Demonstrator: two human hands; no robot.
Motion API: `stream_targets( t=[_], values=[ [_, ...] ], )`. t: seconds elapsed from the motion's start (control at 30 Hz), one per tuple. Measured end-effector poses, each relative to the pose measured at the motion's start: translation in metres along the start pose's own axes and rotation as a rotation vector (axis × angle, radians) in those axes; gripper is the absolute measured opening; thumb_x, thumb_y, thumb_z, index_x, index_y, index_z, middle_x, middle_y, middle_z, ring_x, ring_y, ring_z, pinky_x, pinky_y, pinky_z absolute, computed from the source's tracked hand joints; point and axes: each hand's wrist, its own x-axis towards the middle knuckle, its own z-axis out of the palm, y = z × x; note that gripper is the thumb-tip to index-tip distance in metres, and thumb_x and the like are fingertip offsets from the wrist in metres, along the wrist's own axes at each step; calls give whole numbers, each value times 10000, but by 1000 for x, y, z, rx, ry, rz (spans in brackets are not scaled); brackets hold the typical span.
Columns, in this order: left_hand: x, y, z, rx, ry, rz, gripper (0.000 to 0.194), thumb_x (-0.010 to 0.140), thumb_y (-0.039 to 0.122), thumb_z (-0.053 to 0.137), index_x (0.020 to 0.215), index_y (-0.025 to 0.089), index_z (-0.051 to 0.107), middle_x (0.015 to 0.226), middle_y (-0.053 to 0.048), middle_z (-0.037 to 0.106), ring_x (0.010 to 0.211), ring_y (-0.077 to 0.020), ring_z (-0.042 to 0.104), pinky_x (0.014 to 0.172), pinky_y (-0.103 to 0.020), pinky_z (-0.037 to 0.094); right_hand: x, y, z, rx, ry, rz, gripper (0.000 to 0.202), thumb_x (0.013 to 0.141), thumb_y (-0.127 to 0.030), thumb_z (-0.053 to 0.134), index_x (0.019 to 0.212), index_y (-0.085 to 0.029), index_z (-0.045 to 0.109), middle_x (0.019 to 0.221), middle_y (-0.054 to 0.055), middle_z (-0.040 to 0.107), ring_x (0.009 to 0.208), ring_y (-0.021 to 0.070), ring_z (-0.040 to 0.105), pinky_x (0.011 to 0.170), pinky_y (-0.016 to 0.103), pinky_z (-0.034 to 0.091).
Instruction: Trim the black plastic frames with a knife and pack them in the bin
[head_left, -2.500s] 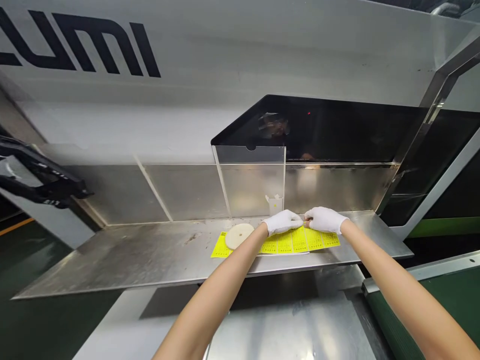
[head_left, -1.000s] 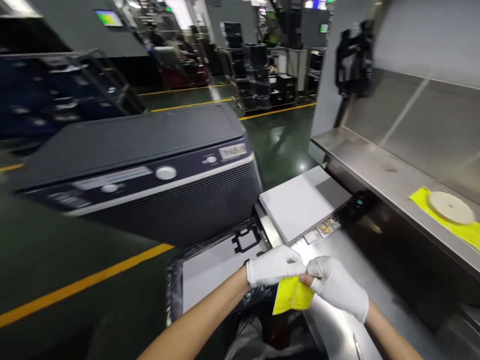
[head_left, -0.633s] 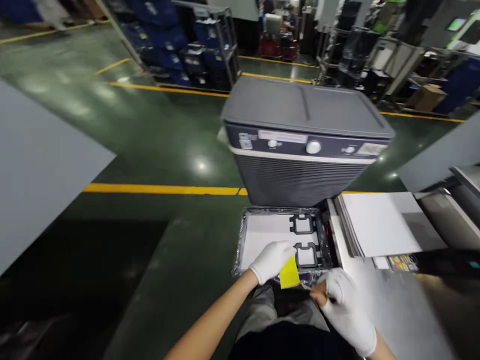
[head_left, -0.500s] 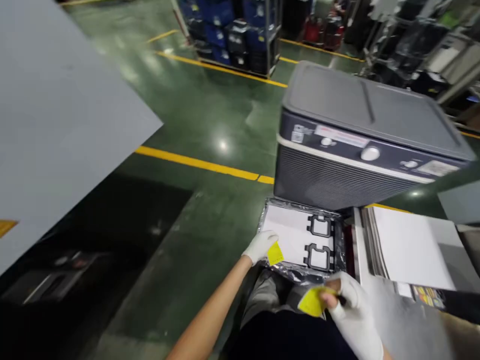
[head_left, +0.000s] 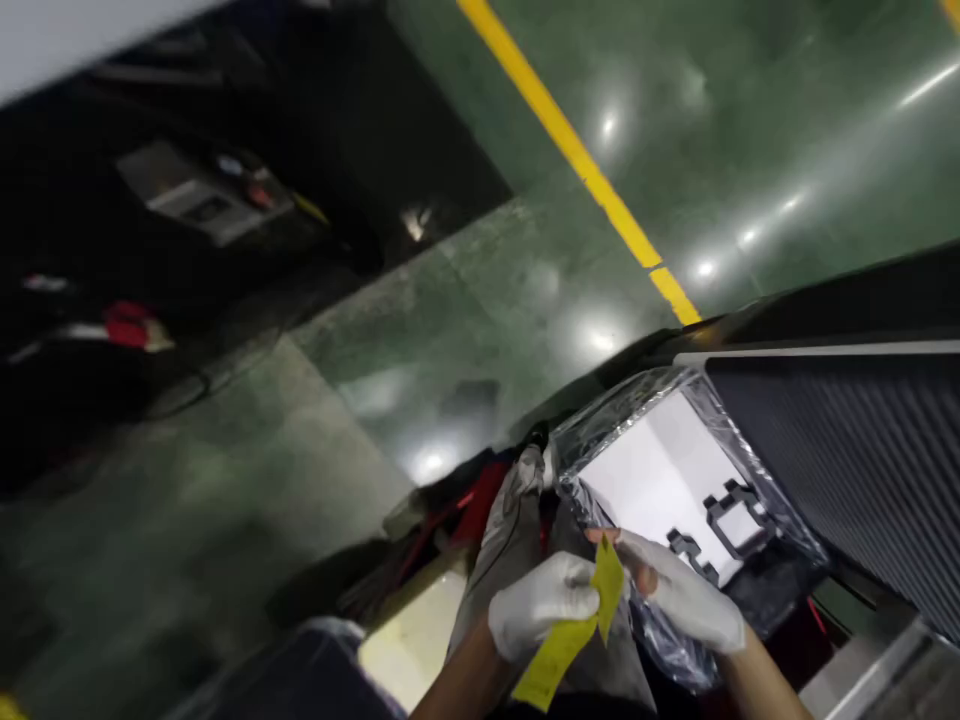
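Note:
White gloves cover both of my hands, which meet in front of my lap. My left hand (head_left: 544,605) is closed on a yellow slip (head_left: 551,662) that hangs down below its fingers. Against it, a second yellow piece (head_left: 609,585) stands upright between the two hands; whether they are joined I cannot tell. My right hand (head_left: 686,595), with bare fingertips, is closed at that piece. Just beyond lies a plastic-lined box (head_left: 622,412) with a white sheet (head_left: 660,470) in it. Black bracket-like frames (head_left: 742,522) rest on the sheet, one partly hidden by my right hand.
A ribbed dark-grey cabinet (head_left: 840,450) stands close on the right. A yellow line (head_left: 570,145) crosses the green floor. Dark equipment (head_left: 202,200) sits at the upper left. Beside my leg is a pale yellow block (head_left: 416,640). A metal edge (head_left: 870,660) shows lower right.
My view has turned left and down. My hands, apart before with a yellow slip in each, have come together. My left hand has left the box.

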Motion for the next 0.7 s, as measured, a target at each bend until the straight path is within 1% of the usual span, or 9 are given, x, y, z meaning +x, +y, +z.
stream_targets(
  t=[0.07, 0.13, 0.23, 0.33, 0.4, 0.47, 0.57, 0.63, 0.7],
  values=[
    [18, -17, -10, -79, -17, 10, 621, 622, 753, 931, 685, 173, 716, 642, -4, 583, 634, -157, 500, 626, -317, 435, 23, 10, -14, 9, -133, 17, 696, 970, -875, 626, 1182, -239, 810, 1232, 124, 705, 1181, 305, 674, 1121, 456, 526],
    [35, -27, -16, -139, -26, 25, 498, 666, 641, 961, 694, 188, 755, 648, 7, 599, 643, -156, 507, 628, -312, 432, 42, 14, -27, 66, -163, 38, 617, 929, -843, 722, 947, -232, 810, 1069, 80, 685, 1005, 259, 674, 935, 383, 568],
    [46, -31, -32, -240, -28, 79, 465, 808, 676, 888, 899, 222, 859, 778, -9, 699, 699, -165, 568, 673, -311, 453, 70, 1, -65, -4, 60, 128, 579, 921, -816, 758, 898, -238, 782, 1006, 68, 696, 933, 254, 669, 825, 368, 572],
    [46, -34, -71, -356, 175, 201, 693, 804, 833, 825, 1070, 194, 857, 695, -13, 634, 618, -145, 498, 609, -303, 404, 130, -26, -121, -402, 271, 204, 447, 1011, -683, 696, 1047, -243, 770, 1137, 103, 770, 1070, 308, 699, 938, 436, 582],
    [51, -39, -108, -408, 351, 267, 845, 807, 875, 785, 1270, 169, 795, 641, 20, 562, 575, -134, 440, 580, -296, 366, 193, -32, -152, -743, 95, 277, 413, 1071, -573, 546, 1091, -213, 748, 1131, 105, 780, 1066, 291, 703, 987, 434, 568],
    [69, -46, -149, -408, 477, 291, 937, 851, 836, 766, 1480, 147, 670, 725, 8, 620, 646, -155, 520, 645, -304, 428, 262, -20, -170, -843, -53, 375, 272, 1009, -430, 631, 978, -186, 746, 1024, 83, 787, 965, 252, 705, 915, 367, 558],
    [116, -52, -204, -322, 601, 268, 861, 911, 665, 811, 1533, 103, 611, 1004, -97, 760, 914, -221, 680, 835, -341, 531, 347, 20, -178, -949, -219, 539, 194, 919, -320, 772, 804, -174, 714, 759, 12, 713, 761, 184, 651, 785, 307, 525],
    [149, -53, -229, -246, 632, 215, 694, 982, 581, 779, 1479, 118, 639, 1054, -104, 765, 910, -216, 701, 855, -367, 567, 379, 47, -178, -1010, -300, 617, 270, 944, -322, 802, 757, -177, 671, 689, -31, 645, 689, 152, 609, 745, 294, 516],
    [176, -53, -243, -163, 606, 163, 498, 1024, 529, 759, 1323, 133, 710, 1001, -69, 754, 834, -200, 701, 808, -372, 593, 389, 65, -180, -1057, -358, 663, 318, 994, -334, 790, 759, -177, 643, 695, -49, 619, 665, 138, 593, 732, 290, 520]
  ],
)
